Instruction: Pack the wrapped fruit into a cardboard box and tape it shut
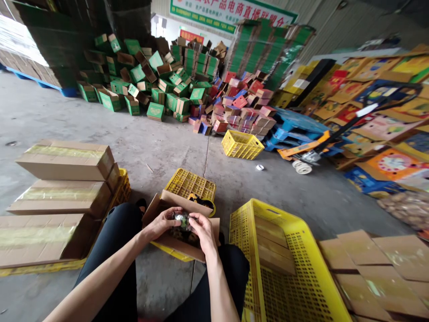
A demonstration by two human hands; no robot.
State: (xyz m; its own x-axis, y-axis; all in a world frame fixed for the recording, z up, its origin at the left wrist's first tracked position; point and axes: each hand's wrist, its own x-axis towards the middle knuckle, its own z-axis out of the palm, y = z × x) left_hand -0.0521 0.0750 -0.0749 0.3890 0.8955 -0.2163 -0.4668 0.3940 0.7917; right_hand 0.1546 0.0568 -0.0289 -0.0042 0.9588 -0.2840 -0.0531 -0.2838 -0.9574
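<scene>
My left hand (pixel 163 223) and my right hand (pixel 203 230) meet over an open brown cardboard box (pixel 177 243) that rests between my knees. Together they grip a small shiny wrapped item (pixel 182 219), dark green and too small to identify. The box's flaps stand open, and dark contents show inside it under my hands. Behind the box lies an overturned yellow plastic crate (pixel 189 184).
Sealed taped cartons (pixel 63 179) are stacked at my left on a yellow crate. A large yellow crate (pixel 284 264) with flat cardboard inside stands at my right, flattened cartons (pixel 378 264) beyond it. Farther off: piles of green and red boxes, another yellow crate (pixel 241 144), a pallet jack (pixel 311 150).
</scene>
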